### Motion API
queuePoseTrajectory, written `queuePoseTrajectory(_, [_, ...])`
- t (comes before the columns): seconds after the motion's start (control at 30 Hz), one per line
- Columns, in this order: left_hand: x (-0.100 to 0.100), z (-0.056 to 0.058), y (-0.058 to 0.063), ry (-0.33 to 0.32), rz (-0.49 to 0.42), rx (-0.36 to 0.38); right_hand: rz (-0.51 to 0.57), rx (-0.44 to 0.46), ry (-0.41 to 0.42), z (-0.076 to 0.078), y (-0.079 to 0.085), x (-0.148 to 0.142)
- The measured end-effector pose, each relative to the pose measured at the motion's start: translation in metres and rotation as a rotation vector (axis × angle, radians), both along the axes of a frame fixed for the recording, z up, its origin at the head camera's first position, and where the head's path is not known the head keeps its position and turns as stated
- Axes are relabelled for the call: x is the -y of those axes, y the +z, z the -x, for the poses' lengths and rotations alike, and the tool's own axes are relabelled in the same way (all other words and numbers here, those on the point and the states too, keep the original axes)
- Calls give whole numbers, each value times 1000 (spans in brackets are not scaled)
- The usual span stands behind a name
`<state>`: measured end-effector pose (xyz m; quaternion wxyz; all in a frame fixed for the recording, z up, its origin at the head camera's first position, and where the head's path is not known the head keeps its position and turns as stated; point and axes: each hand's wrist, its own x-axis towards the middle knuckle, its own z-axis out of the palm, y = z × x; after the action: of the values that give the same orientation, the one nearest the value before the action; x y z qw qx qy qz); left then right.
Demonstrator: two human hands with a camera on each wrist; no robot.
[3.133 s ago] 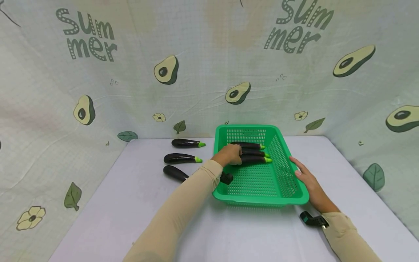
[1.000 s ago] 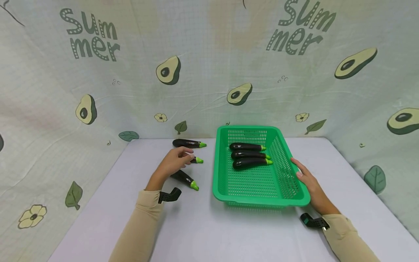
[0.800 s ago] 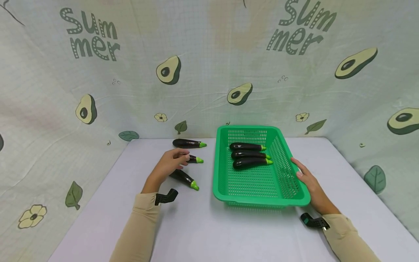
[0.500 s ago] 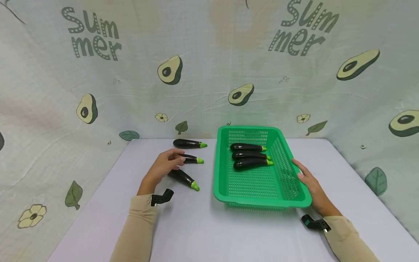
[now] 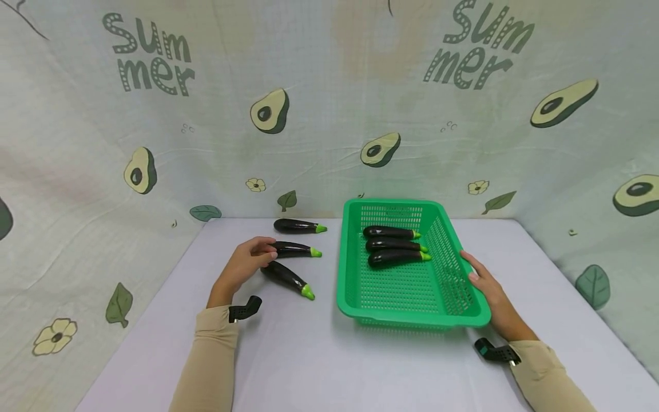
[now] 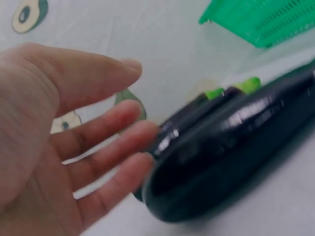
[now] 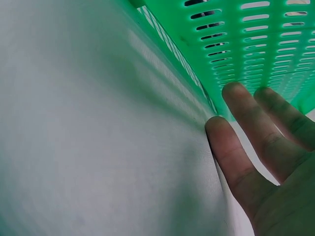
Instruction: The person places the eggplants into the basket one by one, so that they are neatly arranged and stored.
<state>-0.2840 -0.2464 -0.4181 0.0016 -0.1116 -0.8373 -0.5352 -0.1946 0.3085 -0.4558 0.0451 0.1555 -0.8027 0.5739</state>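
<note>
Both hands spread | head only: six eggplants | left wrist only: thumb clear of them

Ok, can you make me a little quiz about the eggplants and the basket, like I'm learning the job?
1. How many eggplants lie in the basket?
2. True or false: all the eggplants are in the basket.
3. Which hand is nearest the eggplants on the table? A) right B) left

Key:
1. Three.
2. False; three more lie on the table.
3. B, the left hand.
</note>
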Motion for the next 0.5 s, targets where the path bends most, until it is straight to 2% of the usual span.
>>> queuePoseTrajectory(0.17, [5,1,-6,66,27,-22,-2,4,4,0,1,0])
queuePoseTrajectory(0.5, [13,3,-16,113,36,-35,-8,7,-5,-1,1,1])
